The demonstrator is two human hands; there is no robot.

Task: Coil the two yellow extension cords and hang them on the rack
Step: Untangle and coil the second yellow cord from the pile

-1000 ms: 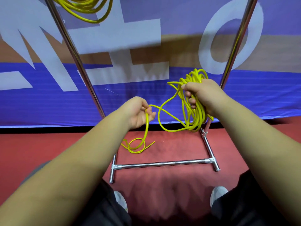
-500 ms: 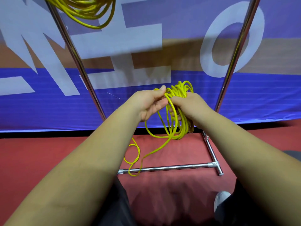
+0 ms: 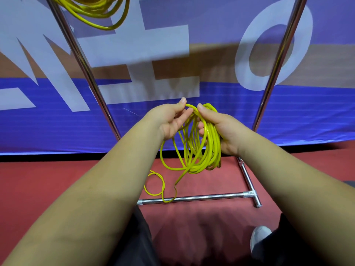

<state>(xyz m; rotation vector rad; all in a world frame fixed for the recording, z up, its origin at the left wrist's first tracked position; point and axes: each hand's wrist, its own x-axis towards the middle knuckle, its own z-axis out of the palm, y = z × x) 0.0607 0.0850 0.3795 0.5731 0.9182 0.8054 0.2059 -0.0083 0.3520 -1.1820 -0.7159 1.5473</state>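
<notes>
Right hand (image 3: 228, 131) grips the yellow cord (image 3: 210, 144) to bundle its loops — left hand (image 3: 170, 120) pinches a strand, feeding the next.

Both arms (image 3: 99, 189) are bare all the way down to the left hand (image 3: 171, 120) and right hand (image 3: 222, 129). Below them show black trousers (image 3: 134, 244) and one shoe (image 3: 258, 239) — pale grey, with a rounded toe.
</notes>
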